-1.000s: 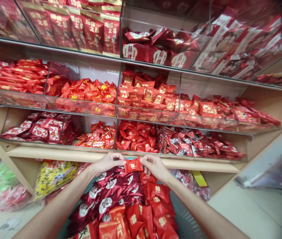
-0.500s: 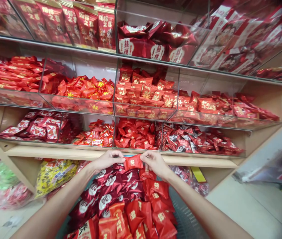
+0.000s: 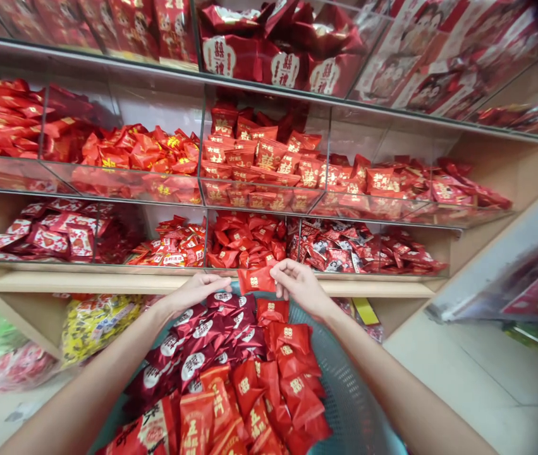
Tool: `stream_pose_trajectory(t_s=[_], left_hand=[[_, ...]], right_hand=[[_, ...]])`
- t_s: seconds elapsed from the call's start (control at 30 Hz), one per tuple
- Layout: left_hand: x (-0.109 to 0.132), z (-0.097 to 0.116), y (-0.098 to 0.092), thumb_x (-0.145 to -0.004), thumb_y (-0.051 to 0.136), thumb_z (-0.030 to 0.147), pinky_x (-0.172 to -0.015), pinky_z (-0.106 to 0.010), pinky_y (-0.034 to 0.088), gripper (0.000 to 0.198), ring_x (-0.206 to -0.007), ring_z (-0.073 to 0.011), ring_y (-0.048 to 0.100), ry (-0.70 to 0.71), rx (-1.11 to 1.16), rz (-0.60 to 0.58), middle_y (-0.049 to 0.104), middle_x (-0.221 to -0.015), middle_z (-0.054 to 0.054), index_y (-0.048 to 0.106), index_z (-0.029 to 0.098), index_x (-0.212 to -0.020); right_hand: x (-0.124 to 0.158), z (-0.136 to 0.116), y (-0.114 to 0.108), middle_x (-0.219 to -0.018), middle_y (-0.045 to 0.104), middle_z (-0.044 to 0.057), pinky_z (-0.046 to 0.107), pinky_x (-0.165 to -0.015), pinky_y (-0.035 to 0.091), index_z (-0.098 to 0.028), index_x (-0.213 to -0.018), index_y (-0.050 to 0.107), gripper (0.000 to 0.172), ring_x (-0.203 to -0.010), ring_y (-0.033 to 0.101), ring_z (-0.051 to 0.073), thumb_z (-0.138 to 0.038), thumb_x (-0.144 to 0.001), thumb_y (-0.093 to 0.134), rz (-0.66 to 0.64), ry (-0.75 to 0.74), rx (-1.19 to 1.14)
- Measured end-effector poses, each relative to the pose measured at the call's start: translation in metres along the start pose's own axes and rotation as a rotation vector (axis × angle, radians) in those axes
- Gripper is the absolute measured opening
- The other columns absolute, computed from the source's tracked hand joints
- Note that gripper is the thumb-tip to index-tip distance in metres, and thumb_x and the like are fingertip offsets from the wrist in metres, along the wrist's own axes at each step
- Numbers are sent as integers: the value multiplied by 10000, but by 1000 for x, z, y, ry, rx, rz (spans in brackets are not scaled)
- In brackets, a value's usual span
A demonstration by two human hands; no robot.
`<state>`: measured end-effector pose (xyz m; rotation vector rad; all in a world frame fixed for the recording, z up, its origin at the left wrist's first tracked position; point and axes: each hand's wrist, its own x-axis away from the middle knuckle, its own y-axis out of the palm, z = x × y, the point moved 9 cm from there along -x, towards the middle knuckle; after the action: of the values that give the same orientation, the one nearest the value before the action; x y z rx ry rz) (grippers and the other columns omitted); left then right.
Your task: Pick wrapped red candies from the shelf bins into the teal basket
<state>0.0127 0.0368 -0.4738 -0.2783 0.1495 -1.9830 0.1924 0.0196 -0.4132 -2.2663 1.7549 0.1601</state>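
Observation:
A small red candy packet (image 3: 254,280) with a gold double-happiness mark is pinched at its right end by my right hand (image 3: 299,287), just in front of the lowest shelf's edge. My left hand (image 3: 197,294) lies a short gap left of the packet, fingers stretched toward it and holding nothing. Below both hands is a teal plastic basket (image 3: 349,379) with perforated sides. Dark maroon packets (image 3: 207,328) fill its left and far part. Red packets (image 3: 297,366) lie along the right, and orange-red packets (image 3: 196,420) are near me.
A wooden shelf unit (image 3: 98,282) with clear-fronted bins rises ahead, its bins holding many red-wrapped sweets (image 3: 250,237). Under it lie a yellow patterned bag (image 3: 100,322) and a clear bag (image 3: 19,366) at left. Pale floor tiles (image 3: 453,373) show at right.
My left hand has let go of the packet's left end and moved slightly left. My right hand still holds the packet. The view has shifted, so the shelves sit higher and further left.

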Motion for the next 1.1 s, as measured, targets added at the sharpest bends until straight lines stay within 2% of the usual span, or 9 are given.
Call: stream_pose_trajectory(t_s=[0.1, 0.2, 0.33, 0.43, 0.67, 0.8, 0.9, 1.0, 1.1], left_hand=[[-1, -1, 3, -715, 547, 529, -640, -235, 379, 422, -705, -149, 555, -7, 6, -18, 659, -837, -36, 655, 156, -880], [-1, 1, -1, -698, 547, 551, -618, -229, 369, 433, -677, -143, 540, -8, -51, 12, 652, -799, -24, 665, 158, -836], [0, 5, -4, -677, 553, 570, -586, -226, 352, 447, -630, -132, 515, 16, -100, 32, 641, -728, -25, 680, 154, -778], [0, 6, -1, -671, 561, 566, -598, -229, 356, 441, -640, -137, 519, 26, -68, 20, 652, -739, -30, 684, 158, -784], [0, 4, -2, -691, 540, 564, -602, -224, 352, 437, -651, -139, 515, 23, -111, 31, 642, -734, -21, 681, 159, -770], [1, 3, -3, -714, 524, 549, -631, -224, 365, 430, -682, -144, 525, 30, -117, 20, 636, -768, -26, 670, 149, -775], [0, 3, -3, -713, 524, 552, -657, -230, 374, 440, -689, -147, 528, 47, -112, 18, 635, -766, -32, 669, 142, -779], [-1, 7, -1, -725, 519, 536, -721, -236, 379, 422, -726, -149, 532, 102, -120, -7, 642, -793, -33, 676, 145, -748], [-2, 10, 0, -734, 511, 529, -742, -240, 377, 416, -741, -152, 534, 140, -129, -17, 652, -797, -33, 684, 152, -727]], right_hand=[[13, -27, -1, -506, 529, -53, 188, -436, 356, -181, -734, 505, 233, -430, 459, 69, -407, -774, 545, -36, -11, 31], [40, -42, -1, -519, 528, -43, 192, -450, 359, -176, -732, 529, 226, -458, 468, 74, -397, -775, 548, -167, 51, 117], [92, -26, 1, -560, 530, -30, 192, -450, 357, -177, -719, 548, 201, -479, 481, 78, -372, -767, 558, -444, 295, 201], [123, -11, -1, -538, 507, -36, 189, -447, 351, -176, -701, 560, 174, -464, 467, 75, -331, -777, 538, -587, 430, 302], [146, 5, 19, -501, 492, -40, 186, -460, 346, -173, -621, 538, 132, -464, 455, 76, -172, -747, 503, -742, 440, 457], [144, 9, 25, -473, 477, -42, 196, -460, 334, -181, -591, 533, 135, -453, 451, 82, -139, -720, 532, -717, 374, 601], [130, -1, 22, -462, 484, -40, 213, -457, 311, -187, -590, 546, 152, -431, 434, 82, -224, -734, 577, -643, 288, 731], [93, -24, 17, -503, 531, -17, 228, -457, 272, -192, -605, 575, 196, -466, 438, 95, -308, -762, 566, -476, 87, 868], [41, -43, 18, -551, 569, -9, 229, -471, 279, -197, -651, 596, 201, -489, 464, 104, -327, -789, 527, -280, -99, 863]])
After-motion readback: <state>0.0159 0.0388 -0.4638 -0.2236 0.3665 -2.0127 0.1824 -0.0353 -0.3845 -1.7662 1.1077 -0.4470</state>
